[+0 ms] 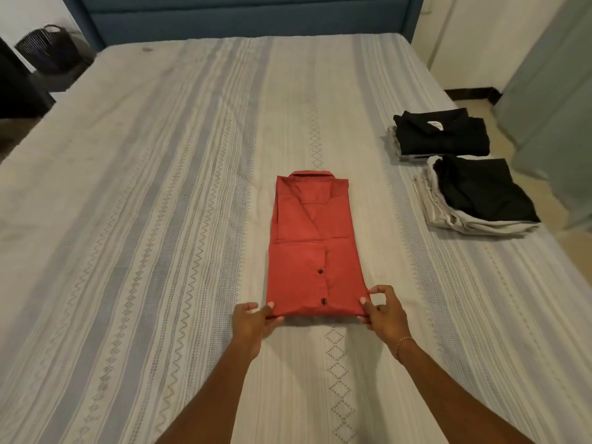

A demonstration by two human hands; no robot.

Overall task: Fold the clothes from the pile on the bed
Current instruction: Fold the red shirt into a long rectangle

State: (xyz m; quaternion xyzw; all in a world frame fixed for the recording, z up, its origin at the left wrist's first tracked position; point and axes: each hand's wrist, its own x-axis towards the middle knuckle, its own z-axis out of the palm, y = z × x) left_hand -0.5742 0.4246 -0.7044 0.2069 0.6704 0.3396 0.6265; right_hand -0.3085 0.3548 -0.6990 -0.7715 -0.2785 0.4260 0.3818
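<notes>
We have our left hand [253,325] pinching the near left corner of the red shirt [315,248], thumb on top and fingers tucked beneath the folded edge. Our right hand [382,312] does the same at the near right corner, thumb and forefinger closed on the cloth while the other fingers curl loosely above it. Holding both corners at once likely keeps the layers aligned, so the near half can be lifted over evenly toward the collar for the last fold.

Beyond our fingertips the shirt lies flat as a long rectangle, sleeves folded in, two dark buttons showing just past our thumbs and the collar at its far end. It rests in the middle of the striped bedspread [160,219].

Further off, to the right of our right hand, two stacks of folded clothes [464,168] sit near the bed's edge, black garments on top of pale ones, kept well apart from our working space.
</notes>
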